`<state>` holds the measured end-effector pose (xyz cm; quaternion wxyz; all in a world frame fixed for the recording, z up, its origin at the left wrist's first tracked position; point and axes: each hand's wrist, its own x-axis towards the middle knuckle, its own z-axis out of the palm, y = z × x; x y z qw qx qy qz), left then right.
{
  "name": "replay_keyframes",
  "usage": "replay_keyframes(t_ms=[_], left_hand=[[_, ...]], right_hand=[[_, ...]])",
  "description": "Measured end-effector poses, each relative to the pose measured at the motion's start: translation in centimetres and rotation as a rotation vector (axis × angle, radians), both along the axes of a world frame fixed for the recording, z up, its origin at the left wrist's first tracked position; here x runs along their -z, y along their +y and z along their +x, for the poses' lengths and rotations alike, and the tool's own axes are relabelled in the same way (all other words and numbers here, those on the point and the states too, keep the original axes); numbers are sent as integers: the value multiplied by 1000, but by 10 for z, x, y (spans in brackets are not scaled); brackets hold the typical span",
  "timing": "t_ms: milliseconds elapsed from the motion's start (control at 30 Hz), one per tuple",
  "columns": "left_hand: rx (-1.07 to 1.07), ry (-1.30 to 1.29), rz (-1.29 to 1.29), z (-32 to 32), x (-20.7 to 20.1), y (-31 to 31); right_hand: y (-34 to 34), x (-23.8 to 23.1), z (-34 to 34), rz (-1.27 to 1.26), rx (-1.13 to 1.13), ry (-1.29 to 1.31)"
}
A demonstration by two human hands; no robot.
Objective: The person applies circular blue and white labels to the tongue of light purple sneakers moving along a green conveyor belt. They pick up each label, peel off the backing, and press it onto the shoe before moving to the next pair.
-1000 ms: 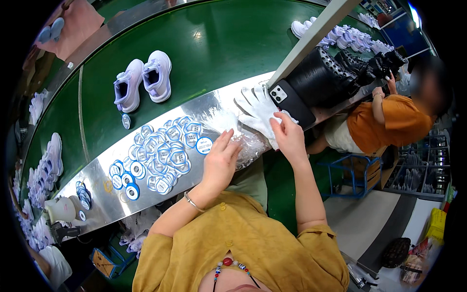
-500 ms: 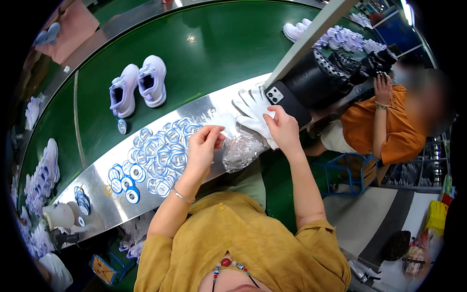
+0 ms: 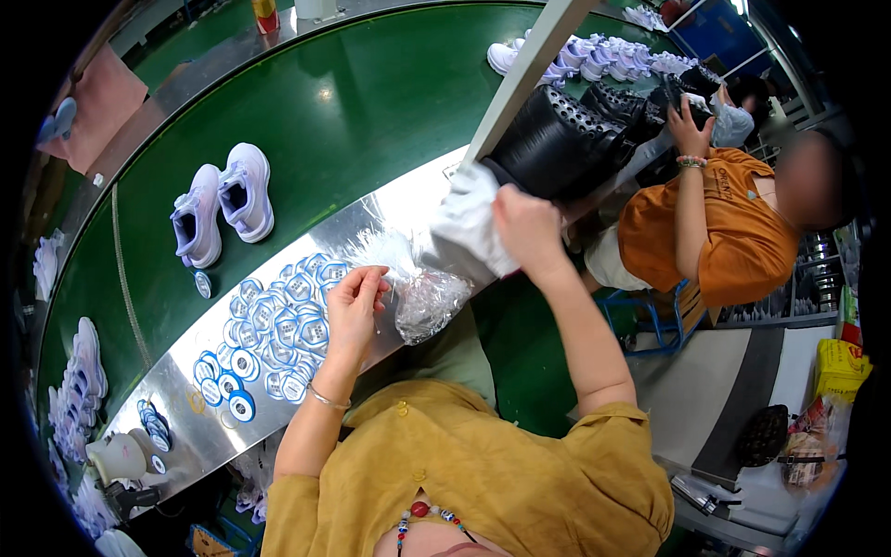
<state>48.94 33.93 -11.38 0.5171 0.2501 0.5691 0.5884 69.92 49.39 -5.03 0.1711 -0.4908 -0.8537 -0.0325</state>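
Note:
My right hand (image 3: 531, 232) is closed on a white knit glove (image 3: 469, 221), which is smeared by motion over the metal ledge. My left hand (image 3: 351, 316) has its thumb and fingers pinched together; anything between them is too small to make out. It hovers beside a heap of round blue-and-white tags (image 3: 288, 316). Between my hands lie a bunch of thin clear plastic strands (image 3: 385, 251) and a crumpled clear plastic bag (image 3: 434, 302). A pair of pale lilac sneakers (image 3: 246, 195) stands on the green belt, with one round tag (image 3: 202, 284) beside it.
Tall black boots (image 3: 548, 139) stand right of a slanted post (image 3: 524, 79). A co-worker in an orange shirt (image 3: 719, 223) handles a black item at the right. A row of sneakers (image 3: 603, 58) is at the far right, and a white cup-shaped container (image 3: 118, 457) lies at the left end.
My right hand has taken hold of the white glove and moved it from where it lay beside the phone. The whole view has shifted; my left hand remains pinched near the tags.

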Motion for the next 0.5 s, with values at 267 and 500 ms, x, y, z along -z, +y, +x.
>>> replay_keyframes(t_ms=[267, 500], left_hand=[[52, 32, 30, 17, -3, 4], [55, 52, -21, 15, -1, 2]], right_hand=[[34, 20, 38, -28, 46, -183], [23, 41, 26, -106, 127, -182]])
